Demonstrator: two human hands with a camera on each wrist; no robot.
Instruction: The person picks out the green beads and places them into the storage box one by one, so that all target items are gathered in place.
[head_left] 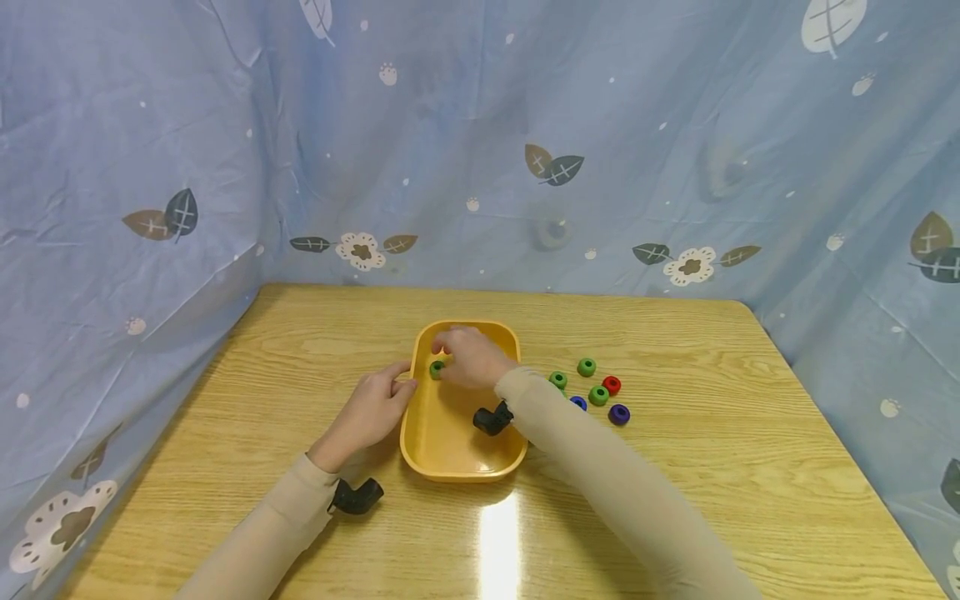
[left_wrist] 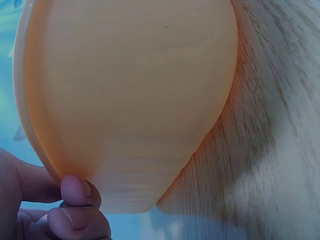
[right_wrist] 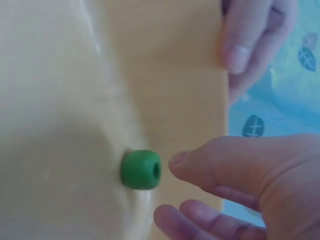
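Fingers of the right hand (head_left: pixel 471 358) are parted and empty, just beside a green, barrel-shaped, holed bead (right_wrist: pixel 140 170) inside an orange-yellow, round-cornered plastic tray (head_left: pixel 453 450); the left hand (head_left: pixel 369 410) pinches its rim.

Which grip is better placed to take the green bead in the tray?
Probably the right grip: empty and close beside the green bead inside the orange tray, whereas the left grip is busy holding that tray.

The tray (head_left: pixel 448 446) is orange, its bead (right_wrist: pixel 139 170) green — the cloth (head_left: pixel 442 108) blue, leaf-patterned
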